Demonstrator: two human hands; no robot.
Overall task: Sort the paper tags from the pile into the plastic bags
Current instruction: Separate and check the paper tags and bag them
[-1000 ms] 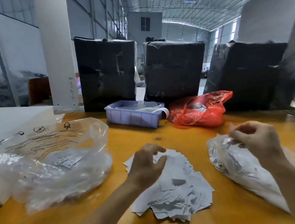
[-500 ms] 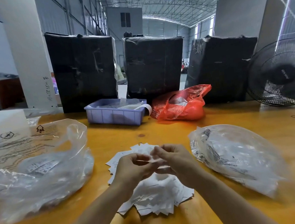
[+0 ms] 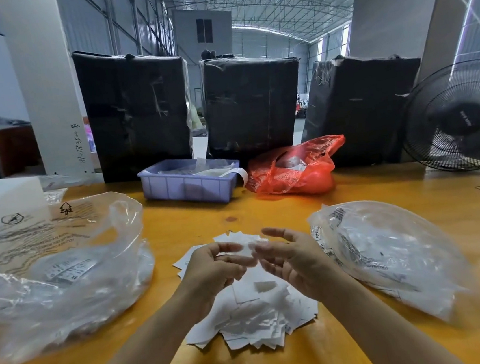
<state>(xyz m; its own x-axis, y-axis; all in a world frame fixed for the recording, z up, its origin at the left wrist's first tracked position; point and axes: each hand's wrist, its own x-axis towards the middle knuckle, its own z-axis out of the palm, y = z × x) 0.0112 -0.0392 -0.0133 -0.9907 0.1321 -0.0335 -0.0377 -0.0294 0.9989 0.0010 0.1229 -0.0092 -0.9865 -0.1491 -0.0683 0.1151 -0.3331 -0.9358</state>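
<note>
Nearest: loose heap of white rectangular paper tags (image 3: 250, 316) on the yellow wooden table (image 3: 285, 363), dead centre between the bags, presumably so either side is one short reach. Just above the heap, left hand (image 3: 213, 271) and right hand (image 3: 292, 261) raised close together, fingertips nearly meeting. Left fingers curled narrow, seemingly pinching a small white tag (image 3: 245, 249) at the tips, though motion blur makes the grip hard to confirm. Right fingers loosely spread, palm up, nothing clearly held; cannot tell if touching the same tag. Looks like a read-and-decide step before a drop, judging by the tag held up rather than flat. Left of heap: large crumpled clear plastic bag (image 3: 63, 279) with printed symbols, mouth open toward the centre, a few labelled tags inside. Right of heap: smaller clear plastic bag (image 3: 392, 253), also holding tags, lying flatter. Further back: lilac plastic bin (image 3: 188, 186), red plastic bag (image 3: 294, 169), black fan (image 3: 460, 118) at far right, three black-wrapped boxes (image 3: 250, 102) along the table's far edge
</note>
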